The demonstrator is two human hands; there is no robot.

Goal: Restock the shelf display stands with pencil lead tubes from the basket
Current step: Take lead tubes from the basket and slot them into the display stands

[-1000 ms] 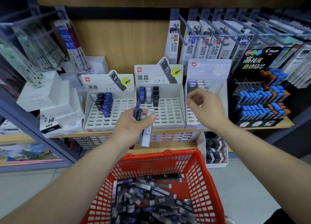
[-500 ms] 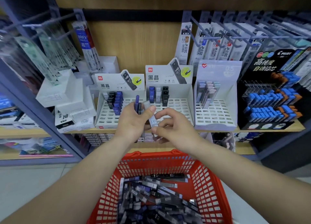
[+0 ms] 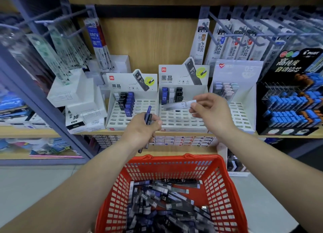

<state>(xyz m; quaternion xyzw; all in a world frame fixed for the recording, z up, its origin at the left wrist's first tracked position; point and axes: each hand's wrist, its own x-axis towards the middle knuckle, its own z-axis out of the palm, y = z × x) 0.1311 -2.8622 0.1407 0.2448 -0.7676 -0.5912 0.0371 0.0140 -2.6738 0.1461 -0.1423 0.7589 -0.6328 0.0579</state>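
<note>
Left stand (image 3: 122,118): behind the left grip; black and blue tubes (image 3: 126,101) at its back.
Left grip (image 3: 142,130): fingers curled round a few held tubes (image 3: 149,111), blue and dark, upright.
Middle stand (image 3: 181,119): behind and between the grips.
White tube (image 3: 180,104): marked HB 0.7, level over the middle stand, its right end in the right grip.
Right grip (image 3: 212,112): thumb and fingertips pinch the white tube.
Basket (image 3: 174,158): red, below both grips, holding loose tubes (image 3: 164,197).
</note>
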